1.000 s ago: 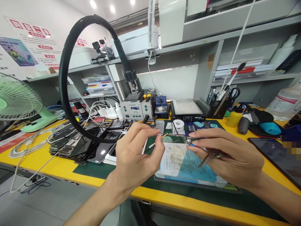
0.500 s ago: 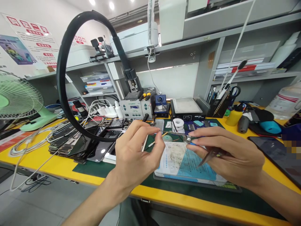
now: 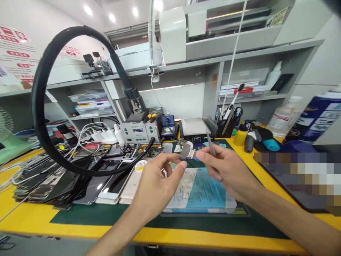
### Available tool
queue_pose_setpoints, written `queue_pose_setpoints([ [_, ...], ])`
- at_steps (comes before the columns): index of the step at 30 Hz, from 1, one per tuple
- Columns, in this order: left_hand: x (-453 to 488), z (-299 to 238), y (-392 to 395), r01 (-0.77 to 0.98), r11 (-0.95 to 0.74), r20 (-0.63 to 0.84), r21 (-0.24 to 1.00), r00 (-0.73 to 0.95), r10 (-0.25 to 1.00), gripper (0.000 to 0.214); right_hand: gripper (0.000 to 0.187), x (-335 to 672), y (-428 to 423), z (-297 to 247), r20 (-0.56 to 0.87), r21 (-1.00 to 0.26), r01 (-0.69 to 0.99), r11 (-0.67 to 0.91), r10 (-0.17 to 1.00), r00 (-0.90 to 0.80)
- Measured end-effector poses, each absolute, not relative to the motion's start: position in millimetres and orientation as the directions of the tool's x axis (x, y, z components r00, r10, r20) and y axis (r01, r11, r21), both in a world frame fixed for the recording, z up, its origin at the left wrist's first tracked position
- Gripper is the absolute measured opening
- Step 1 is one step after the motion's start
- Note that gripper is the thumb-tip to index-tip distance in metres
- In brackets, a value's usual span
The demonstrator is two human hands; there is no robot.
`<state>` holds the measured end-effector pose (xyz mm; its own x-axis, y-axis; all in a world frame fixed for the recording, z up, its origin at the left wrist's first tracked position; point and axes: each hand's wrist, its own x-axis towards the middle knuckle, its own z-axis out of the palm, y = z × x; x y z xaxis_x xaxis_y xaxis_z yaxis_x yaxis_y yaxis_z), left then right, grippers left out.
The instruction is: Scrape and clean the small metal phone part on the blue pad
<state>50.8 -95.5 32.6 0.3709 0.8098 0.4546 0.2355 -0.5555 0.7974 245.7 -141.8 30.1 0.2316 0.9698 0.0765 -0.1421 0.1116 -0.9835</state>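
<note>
A small silvery metal part with a flat, cable-like strip (image 3: 188, 152) is held up above the mat. My right hand (image 3: 226, 165) pinches its right end between thumb and finger. Tucked in the same hand are grey metal tweezers (image 3: 210, 143), tip pointing upward. My left hand (image 3: 161, 181) has its thumb and forefinger curled at the part's lower left corner, seemingly gripping it; the contact is too small to see clearly. Below both hands lies a stained blue-and-white pad (image 3: 205, 192) with print on it.
Several phones (image 3: 114, 183) and stacked screens (image 3: 53, 181) lie to the left under a looping black hose (image 3: 37, 106). Behind stand a hot-air station (image 3: 138, 132) and a heating plate (image 3: 195, 128). Bottles (image 3: 283, 115) and a dark tablet-like slab (image 3: 282, 185) are at right.
The view has swung to the right. The part has turned so that a broader face shows. The tweezers in my right hand have swung from pointing down to pointing up.
</note>
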Motion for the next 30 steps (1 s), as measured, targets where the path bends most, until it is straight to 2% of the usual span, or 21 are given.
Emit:
queue_pose_setpoints([
  [6,76,22,-91,0.121,-0.326,0.240,0.938,0.453,0.859,0.041,0.045,243,-143,24,-0.008,-0.983,-0.182,0.032,0.978,0.211],
  [11,82,9,-86,0.068,-0.180,0.130,0.981,0.455,0.881,0.047,0.042,240,-141,19,-0.059,-0.976,-0.218,-0.009,0.972,0.226],
  [18,75,11,-72,0.100,-0.190,0.132,0.977,0.417,0.899,0.046,0.041,237,-137,20,-0.089,-0.970,-0.243,-0.029,0.968,0.236],
  [21,64,22,-59,0.159,-0.197,0.104,0.967,0.460,0.882,0.044,0.036,244,-135,23,-0.079,-0.964,-0.266,-0.004,0.959,0.271],
  [26,51,38,-35,0.225,-0.200,0.070,0.954,0.478,0.876,0.045,0.040,263,-128,28,-0.021,-0.953,-0.291,0.080,0.944,0.330],
  [30,52,39,-22,0.210,-0.184,0.060,0.960,0.490,0.870,0.048,0.032,272,-125,25,0.091,-0.970,-0.183,0.163,0.932,0.351],
])
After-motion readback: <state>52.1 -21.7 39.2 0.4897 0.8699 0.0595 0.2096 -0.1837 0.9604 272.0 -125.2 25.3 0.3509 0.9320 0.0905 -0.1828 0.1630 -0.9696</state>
